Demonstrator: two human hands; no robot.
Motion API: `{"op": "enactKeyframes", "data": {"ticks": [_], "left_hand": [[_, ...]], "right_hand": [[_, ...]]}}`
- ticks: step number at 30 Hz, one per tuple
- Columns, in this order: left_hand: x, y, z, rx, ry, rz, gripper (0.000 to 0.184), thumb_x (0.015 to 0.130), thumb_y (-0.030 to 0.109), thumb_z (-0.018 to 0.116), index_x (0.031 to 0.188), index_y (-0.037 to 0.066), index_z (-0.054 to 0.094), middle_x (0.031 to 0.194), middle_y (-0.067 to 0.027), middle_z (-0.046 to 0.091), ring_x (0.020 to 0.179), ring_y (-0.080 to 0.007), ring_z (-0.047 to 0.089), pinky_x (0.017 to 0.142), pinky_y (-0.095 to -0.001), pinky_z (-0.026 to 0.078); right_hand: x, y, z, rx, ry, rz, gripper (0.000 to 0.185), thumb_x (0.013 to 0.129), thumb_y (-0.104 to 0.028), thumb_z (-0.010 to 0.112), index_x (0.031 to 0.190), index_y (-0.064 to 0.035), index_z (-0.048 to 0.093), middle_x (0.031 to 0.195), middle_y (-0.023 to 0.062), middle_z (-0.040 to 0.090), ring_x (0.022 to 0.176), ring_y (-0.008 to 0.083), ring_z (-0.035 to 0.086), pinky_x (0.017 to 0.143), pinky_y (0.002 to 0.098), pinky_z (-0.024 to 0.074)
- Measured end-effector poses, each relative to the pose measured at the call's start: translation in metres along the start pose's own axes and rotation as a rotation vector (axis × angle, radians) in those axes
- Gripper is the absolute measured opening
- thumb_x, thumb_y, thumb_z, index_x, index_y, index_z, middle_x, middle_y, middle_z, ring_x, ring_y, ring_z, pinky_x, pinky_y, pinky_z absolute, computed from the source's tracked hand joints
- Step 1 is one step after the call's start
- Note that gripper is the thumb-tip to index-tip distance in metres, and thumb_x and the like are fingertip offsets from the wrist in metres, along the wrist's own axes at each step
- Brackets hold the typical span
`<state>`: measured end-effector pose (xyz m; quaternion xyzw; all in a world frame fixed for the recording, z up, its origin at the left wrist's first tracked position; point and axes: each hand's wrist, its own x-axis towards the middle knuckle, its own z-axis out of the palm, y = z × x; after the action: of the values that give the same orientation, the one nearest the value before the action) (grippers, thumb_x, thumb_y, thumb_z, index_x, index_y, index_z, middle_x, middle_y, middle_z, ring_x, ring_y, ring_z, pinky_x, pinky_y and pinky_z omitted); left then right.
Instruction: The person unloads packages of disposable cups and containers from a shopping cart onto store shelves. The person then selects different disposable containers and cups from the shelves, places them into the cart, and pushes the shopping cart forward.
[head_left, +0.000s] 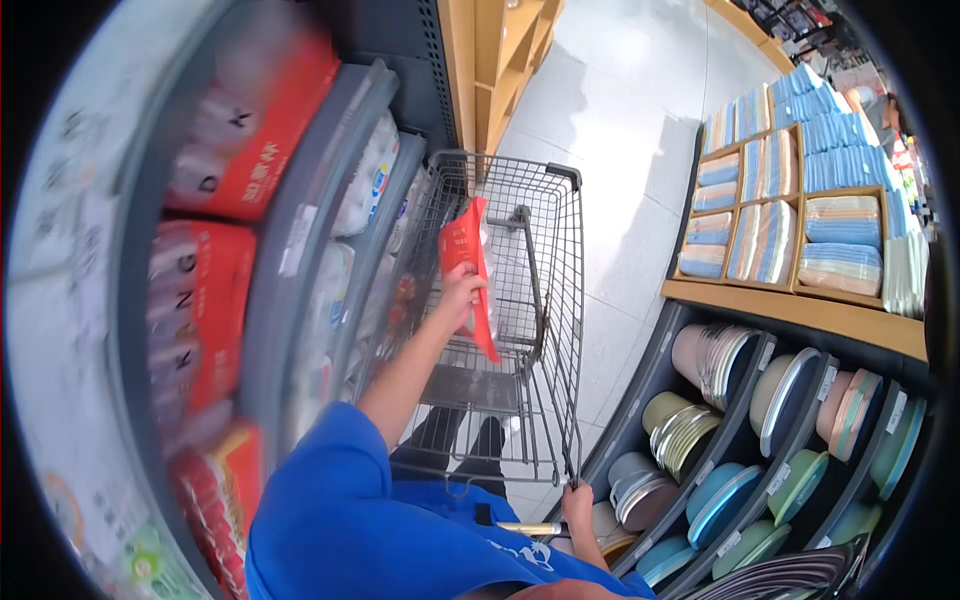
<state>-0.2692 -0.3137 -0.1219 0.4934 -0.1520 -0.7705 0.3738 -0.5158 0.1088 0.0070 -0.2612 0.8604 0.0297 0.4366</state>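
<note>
Pale tiled shop floor (625, 160) runs past grey metal shelves (335, 150), with a grey wire shopping cart (564, 176) close beside them. Left hand (463, 298) is clamped on a red-and-clear plastic packet (461, 238) over the basket (can't tell how deep), while the right hand (577, 503) looks closed around the cart's near corner. Imo a firm right-hand grip stops the cart rolling, and angling the packet clear of the wires should save the thin plastic from snagging.
</note>
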Motion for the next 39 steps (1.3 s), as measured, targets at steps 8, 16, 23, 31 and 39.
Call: {"op": "enactKeyframes", "data": {"ticks": [8,16,23,31,39], "left_hand": [[-0.192,0.052,0.016,0.283,-0.011,0.296,0.024,0.076,-0.008,0.062,0.097,0.004,0.057,0.083,-0.0012,0.063,0.071,-0.0076,0.059,0.062,-0.021,0.045],[-0.344,0.055,0.061,0.671,-0.168,0.397,0.028,0.076,-0.006,0.07,0.096,0.006,0.056,0.077,0.0025,0.058,0.071,-0.005,0.056,0.061,-0.0222,0.044],[-0.432,0.07,0.096,0.426,-0.556,0.261,0.027,0.079,-0.005,0.071,0.097,0.007,0.055,0.089,-0.0019,0.065,0.082,-0.0073,0.062,0.073,-0.0234,0.048],[-0.453,0.118,0.081,-0.032,-0.628,0.323,0.025,0.088,0.008,0.069,0.108,0.005,0.055,0.103,-0.005,0.066,0.097,-0.0133,0.064,0.087,-0.028,0.05],[-0.44,0.071,0.058,-0.355,-0.35,0.618,0.054,0.103,0.048,0.045,0.136,0.005,0.047,0.126,-0.0104,0.06,0.116,-0.0201,0.057,0.101,-0.0379,0.044]], "right_hand": [[0.076,0.064,0.016,0.158,0.015,-0.236,0.018,0.084,-0.012,0.069,0.082,0.0058,0.067,0.064,0.0126,0.066,0.054,0.0291,0.063,0.053,0.043,0.0487],[0.024,0.004,-0.046,0.224,0.453,-0.274,0.073,0.072,-0.005,0.082,0.137,0.0012,0.049,0.135,0.0195,0.052,0.126,0.03,0.051,0.103,0.0408,0.0422],[-0.065,-0.094,-0.02,1.116,-0.075,-0.764,0.078,0.091,-0.022,0.071,0.153,-0.0054,0.027,0.151,0.0177,0.035,0.138,0.0298,0.037,0.112,0.0447,0.0324],[-0.029,-0.078,0.002,1.532,-1.001,-0.694,0.063,0.094,-0.046,0.062,0.142,-0.0086,0.045,0.134,0.0136,0.058,0.12,0.0376,0.058,0.094,0.0573,0.0524],[-0.065,-0.136,-0.029,1.75,-0.862,-0.646,0.054,0.1,-0.038,0.054,0.141,-0.0047,0.046,0.137,0.0159,0.056,0.126,0.0329,0.054,0.108,0.0532,0.0419]]}}
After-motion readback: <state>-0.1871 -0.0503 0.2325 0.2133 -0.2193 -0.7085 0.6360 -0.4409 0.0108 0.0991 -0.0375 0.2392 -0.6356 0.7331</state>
